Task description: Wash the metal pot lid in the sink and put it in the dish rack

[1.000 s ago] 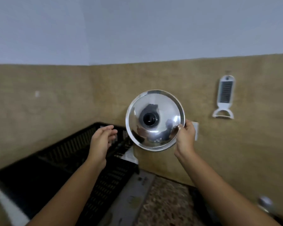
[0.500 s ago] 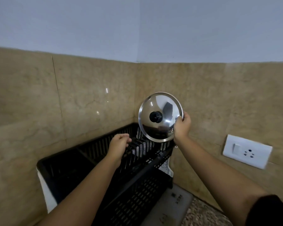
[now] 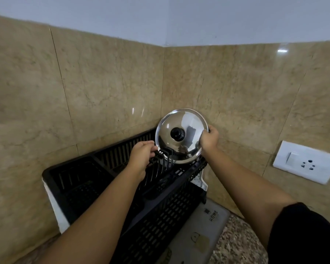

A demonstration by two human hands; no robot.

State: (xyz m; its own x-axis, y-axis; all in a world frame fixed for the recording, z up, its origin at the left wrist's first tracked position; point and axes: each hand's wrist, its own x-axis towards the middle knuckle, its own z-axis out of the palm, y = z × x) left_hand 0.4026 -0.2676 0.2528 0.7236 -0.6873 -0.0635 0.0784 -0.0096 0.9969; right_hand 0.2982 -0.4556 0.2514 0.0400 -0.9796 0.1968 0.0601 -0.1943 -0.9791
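The rack sits in the back corner of the counter, pushed against the two tiled walls. Its left bay is open and bare as far as I can see; the row of upright prongs runs along its right half.

The left hand rests on those prongs, fingers curled over the tips, holding nothing else. Just to its right the lid stands nearly upright, knob facing the room, its lower rim down among the prongs at the rack's right end. Whether the rim is fully seated in a slot is hard to tell. The right hand has its fingers clamped on the lid's right edge.

The washing looks done, since the sink is out of sight and the lid is already at the rack. What seems left is to settle the rim between two prongs and let go.

Room is tight behind: the lid's top edge is close to the wall corner, so tipping it back would likely knock tile. Toward the front and left there is free space. A socket is on the right wall, well apart.
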